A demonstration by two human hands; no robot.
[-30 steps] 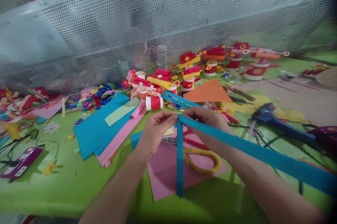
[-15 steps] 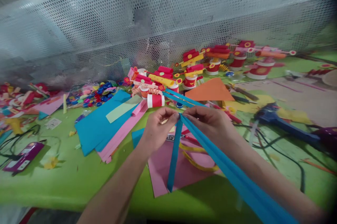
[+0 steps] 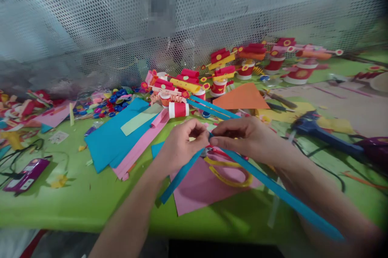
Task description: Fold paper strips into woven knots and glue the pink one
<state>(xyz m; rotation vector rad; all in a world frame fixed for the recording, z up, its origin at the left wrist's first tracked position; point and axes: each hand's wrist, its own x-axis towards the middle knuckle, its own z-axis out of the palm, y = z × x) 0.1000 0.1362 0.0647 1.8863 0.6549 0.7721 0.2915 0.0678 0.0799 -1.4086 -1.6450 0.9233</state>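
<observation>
Between my hands are blue paper strips (image 3: 273,185), pinched where they meet. My left hand (image 3: 186,144) has thumb and finger closed on that meeting point, and a short blue end slants down to the left below it. Closed on the same spot from the other side is my right hand (image 3: 245,136), with a long blue length running down to the right under its wrist. The fingers hide the fold or joint itself. Beneath the hands, yellow-and-red-handled scissors (image 3: 230,183) lie on a pink paper sheet (image 3: 194,193).
Blue sheets (image 3: 112,140) lie left of the hands, and an orange sheet (image 3: 242,98) lies behind them. A blue glue gun (image 3: 330,136) with its cord rests at right. Several decorated paper cups (image 3: 178,109) stand toward the perforated metal screen (image 3: 194,19). A purple power strip (image 3: 28,175) sits far left.
The short blue end has swung from hanging nearly straight down to slanting left. The long strip now looks narrower, and both hands remain pinched together, the right one turned slightly.
</observation>
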